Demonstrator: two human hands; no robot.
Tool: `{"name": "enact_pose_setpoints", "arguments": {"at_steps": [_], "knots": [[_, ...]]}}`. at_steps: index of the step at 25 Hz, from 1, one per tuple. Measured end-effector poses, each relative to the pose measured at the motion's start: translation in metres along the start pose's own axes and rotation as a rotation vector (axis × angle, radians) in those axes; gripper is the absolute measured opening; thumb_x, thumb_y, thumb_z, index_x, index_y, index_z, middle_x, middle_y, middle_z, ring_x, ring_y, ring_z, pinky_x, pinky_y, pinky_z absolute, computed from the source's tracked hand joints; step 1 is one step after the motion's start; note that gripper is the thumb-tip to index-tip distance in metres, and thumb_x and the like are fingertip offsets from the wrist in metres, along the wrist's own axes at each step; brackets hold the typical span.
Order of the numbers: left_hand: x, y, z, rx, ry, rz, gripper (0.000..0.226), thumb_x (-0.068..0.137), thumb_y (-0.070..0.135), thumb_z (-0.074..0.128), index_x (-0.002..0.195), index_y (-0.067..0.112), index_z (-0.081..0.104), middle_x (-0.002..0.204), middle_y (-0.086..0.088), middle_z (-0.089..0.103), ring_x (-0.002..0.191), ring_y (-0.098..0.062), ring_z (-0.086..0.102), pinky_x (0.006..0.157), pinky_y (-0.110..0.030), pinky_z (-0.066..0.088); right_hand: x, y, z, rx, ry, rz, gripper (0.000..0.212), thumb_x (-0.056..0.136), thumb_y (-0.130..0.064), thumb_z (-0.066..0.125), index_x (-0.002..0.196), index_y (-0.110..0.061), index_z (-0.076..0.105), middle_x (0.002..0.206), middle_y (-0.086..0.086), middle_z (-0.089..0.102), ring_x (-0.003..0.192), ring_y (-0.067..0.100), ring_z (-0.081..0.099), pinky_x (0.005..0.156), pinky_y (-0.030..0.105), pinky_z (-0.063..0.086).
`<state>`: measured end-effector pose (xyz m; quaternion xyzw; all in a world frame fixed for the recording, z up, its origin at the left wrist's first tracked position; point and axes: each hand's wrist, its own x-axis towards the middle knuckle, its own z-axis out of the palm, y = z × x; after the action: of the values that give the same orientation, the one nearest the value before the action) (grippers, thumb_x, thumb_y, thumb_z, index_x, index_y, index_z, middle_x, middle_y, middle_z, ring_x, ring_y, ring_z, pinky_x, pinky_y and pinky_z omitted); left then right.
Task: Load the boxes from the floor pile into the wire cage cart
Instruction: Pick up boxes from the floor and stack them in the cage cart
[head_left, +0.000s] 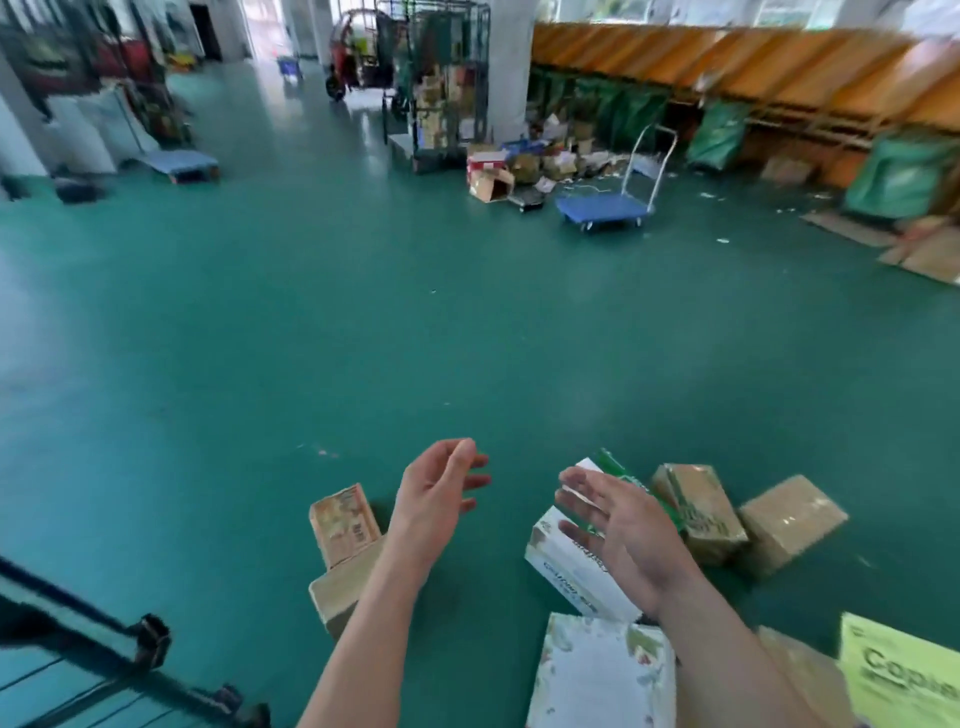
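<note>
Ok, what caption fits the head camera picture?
Left hand and right hand, both empty, hover over boxes on the green floor.

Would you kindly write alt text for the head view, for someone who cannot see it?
A left hand and right hand hover open and empty above cardboard boxes scattered on a green floor; a blue trolley stands beyond.

We see a green floor (311, 312) before the white pillar (511, 73), with a blue trolley (602, 209) and orange racks (727, 62) to its right
</note>
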<state>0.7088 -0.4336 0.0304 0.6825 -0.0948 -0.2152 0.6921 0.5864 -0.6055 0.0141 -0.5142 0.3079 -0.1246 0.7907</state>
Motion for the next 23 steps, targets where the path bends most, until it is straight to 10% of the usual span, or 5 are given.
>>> {"name": "enact_pose_setpoints", "arguments": {"at_steps": [13,23], "knots": [[0.143,0.045,0.058,0.147,-0.423,0.067,0.024,0.104,0.034,0.052,0.105,0.018,0.070,0.100,0.001,0.077,0.091,-0.017,0.075,0.088,-0.045,0.059,0.042,-0.024,-0.036,0.230,0.449,-0.134,0.028,0.103,-0.022,0.053,0.118,-0.005,0.070,0.120,0.011,0.072,0.113,0.026,0.067,0.084,0.041,0.055],[0.182,0.019,0.139,0.266,-0.777,0.021,0.024,0.104,0.034,0.051,0.107,0.019,0.069,0.101,0.002,0.077,0.091,-0.016,0.075,0.090,-0.046,0.059,0.014,-0.013,-0.061,0.231,0.707,-0.163,0.019,0.105,-0.017,0.048,0.103,-0.016,0.067,0.125,0.007,0.070,0.119,0.026,0.064,0.106,0.054,0.048]]}}
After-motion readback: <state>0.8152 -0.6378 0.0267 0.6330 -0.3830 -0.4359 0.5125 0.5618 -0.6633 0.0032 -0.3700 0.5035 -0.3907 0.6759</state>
